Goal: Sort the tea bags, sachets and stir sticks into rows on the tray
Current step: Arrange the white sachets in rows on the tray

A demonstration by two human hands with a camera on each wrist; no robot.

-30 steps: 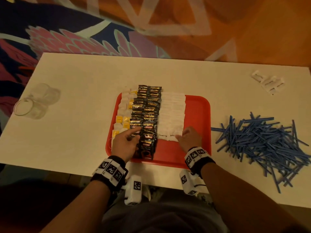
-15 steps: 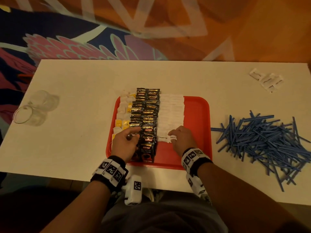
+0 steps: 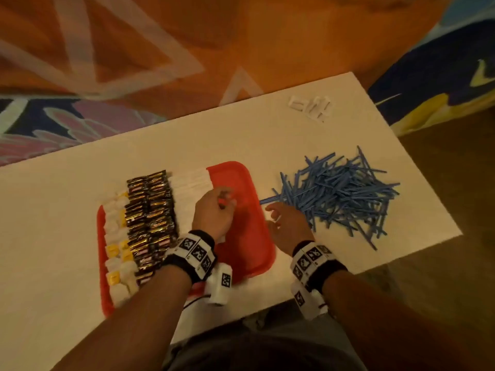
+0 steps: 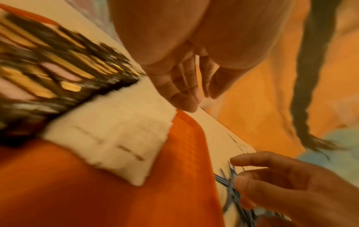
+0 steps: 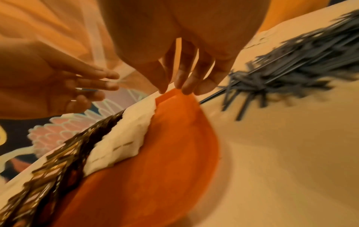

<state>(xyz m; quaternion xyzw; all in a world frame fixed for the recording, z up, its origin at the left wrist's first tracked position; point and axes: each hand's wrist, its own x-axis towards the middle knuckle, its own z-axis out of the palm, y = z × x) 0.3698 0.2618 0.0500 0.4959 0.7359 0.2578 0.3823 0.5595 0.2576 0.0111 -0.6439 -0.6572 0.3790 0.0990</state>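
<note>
A red tray (image 3: 241,236) holds three rows: white and yellow tea bags (image 3: 116,236) on the left, black-and-gold sachets (image 3: 150,210) in the middle, white sachets (image 3: 190,183) beside them. The tray's right part is bare. My left hand (image 3: 222,202) hovers over that bare part with loosely extended fingers (image 4: 184,92) and holds nothing. A loose pile of blue stir sticks (image 3: 342,191) lies on the table right of the tray. My right hand (image 3: 273,215) is at the pile's left edge, off the tray. Its fingers (image 5: 184,76) hang down with nothing between them.
Several loose white sachets (image 3: 310,107) lie near the far right corner of the white table (image 3: 53,223). The table's right edge runs just past the stick pile. A patterned carpet lies beyond the table.
Both hands left the sachet rows and moved right. The left hand now hovers over the bare tray and the right hand has reached the stick pile. The head view swung right.
</note>
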